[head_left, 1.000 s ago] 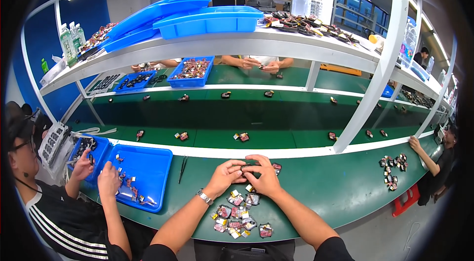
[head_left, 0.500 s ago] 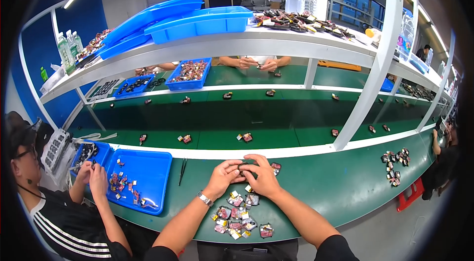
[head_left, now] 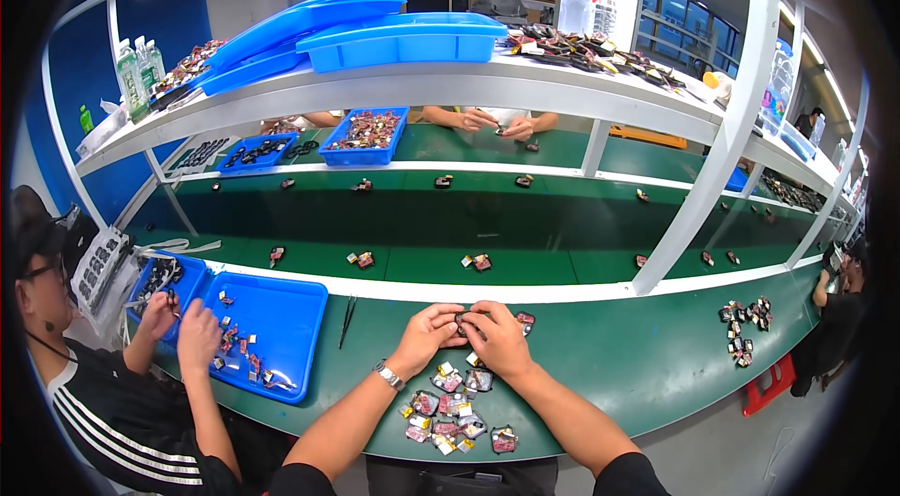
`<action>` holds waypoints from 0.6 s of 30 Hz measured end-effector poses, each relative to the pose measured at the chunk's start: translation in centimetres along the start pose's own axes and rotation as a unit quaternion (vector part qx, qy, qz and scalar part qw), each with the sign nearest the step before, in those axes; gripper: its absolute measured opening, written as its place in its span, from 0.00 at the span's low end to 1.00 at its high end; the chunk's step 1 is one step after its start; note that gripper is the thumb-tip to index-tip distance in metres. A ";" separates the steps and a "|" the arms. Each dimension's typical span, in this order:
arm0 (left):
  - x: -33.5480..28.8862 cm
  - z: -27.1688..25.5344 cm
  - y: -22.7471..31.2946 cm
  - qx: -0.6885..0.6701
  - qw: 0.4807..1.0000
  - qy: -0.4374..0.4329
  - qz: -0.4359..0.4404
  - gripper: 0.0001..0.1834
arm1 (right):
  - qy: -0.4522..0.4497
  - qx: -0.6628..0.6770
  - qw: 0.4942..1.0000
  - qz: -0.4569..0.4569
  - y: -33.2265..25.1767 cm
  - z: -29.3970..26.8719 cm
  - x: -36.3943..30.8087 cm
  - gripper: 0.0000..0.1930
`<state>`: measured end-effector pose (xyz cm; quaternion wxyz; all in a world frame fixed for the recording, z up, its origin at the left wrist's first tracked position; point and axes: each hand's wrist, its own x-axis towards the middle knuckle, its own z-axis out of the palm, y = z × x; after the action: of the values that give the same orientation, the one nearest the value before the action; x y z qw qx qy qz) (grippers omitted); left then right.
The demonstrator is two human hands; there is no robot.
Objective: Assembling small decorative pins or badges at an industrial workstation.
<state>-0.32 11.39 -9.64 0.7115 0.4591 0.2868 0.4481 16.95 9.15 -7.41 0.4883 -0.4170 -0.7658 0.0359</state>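
Observation:
Above the green tabletop, my left hand [head_left: 427,338] and my right hand [head_left: 498,338] meet with fingertips closed around a small dark part [head_left: 461,322]. The fingers mostly cover it, so its exact kind is hidden. Just beyond my right fingers lies a small black-cased module [head_left: 525,319]. Between my forearms, towards the table's near edge, is a loose group of small electronic modules [head_left: 448,407] with black frames, reddish boards and white-and-yellow pieces. Black tweezers [head_left: 348,321] rest left of my left hand.
At left, a co-worker's hands [head_left: 198,337] are over a blue tray [head_left: 314,304] of loose parts. More modules [head_left: 745,320] lie on the right of the table. Beyond a white rail, spaced modules sit on a green belt [head_left: 422,263]. White posts [head_left: 717,135] carry an overhead shelf.
My right index finger has come down from a raised position onto the held part. The co-worker's hands at left have moved apart. My view has shifted slightly.

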 end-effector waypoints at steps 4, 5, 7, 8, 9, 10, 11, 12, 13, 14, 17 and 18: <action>0.0 -0.2 -0.1 0.000 1.000 0.001 -0.002 0.15 | -0.008 -0.006 1.000 -0.013 -0.1 -0.3 0.1 0.10; 0.0 -0.1 0.0 0.001 1.000 0.000 -0.002 0.15 | -0.018 0.005 1.000 -0.014 -0.1 -0.4 0.1 0.10; -0.1 0.0 0.0 0.007 1.000 0.004 -0.007 0.15 | -0.016 -0.002 1.000 -0.021 0.2 -0.2 0.2 0.10; -0.1 0.0 -0.1 0.007 1.000 0.004 -0.008 0.15 | -0.016 -0.009 0.999 -0.028 0.3 -0.2 0.1 0.09; -0.1 0.0 -0.1 0.006 1.000 0.008 -0.008 0.15 | -0.015 -0.009 0.999 -0.027 0.2 -0.2 0.1 0.09; -0.1 0.0 -0.1 0.004 1.000 0.012 -0.007 0.15 | -0.013 -0.011 1.000 -0.023 0.1 -0.2 0.0 0.09; -0.1 0.0 -0.1 0.005 1.000 0.011 -0.008 0.15 | -0.011 -0.013 1.000 -0.019 0.0 -0.1 0.0 0.09; 0.0 0.1 -0.1 0.006 1.000 0.011 -0.007 0.15 | -0.010 -0.014 1.000 -0.018 0.0 -0.1 0.0 0.09; 0.0 0.1 -0.1 0.007 1.000 0.012 -0.005 0.15 | -0.001 -0.018 1.000 -0.021 0.0 0.0 0.0 0.09; 0.0 0.2 -0.1 0.008 1.000 0.012 -0.006 0.15 | 0.008 -0.023 0.999 -0.025 0.0 0.1 -0.1 0.09; 0.1 0.1 -0.1 0.015 1.000 0.013 -0.004 0.15 | 0.020 -0.020 0.999 -0.015 -0.1 0.2 -0.1 0.08; 0.1 0.1 -0.2 0.017 1.000 0.016 -0.001 0.15 | 0.021 -0.020 0.999 -0.014 -0.2 0.2 -0.1 0.08</action>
<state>-0.14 11.38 -9.84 0.6993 0.4634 0.3058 0.4502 16.68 9.01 -7.45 0.4965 -0.4165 -0.7616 0.0046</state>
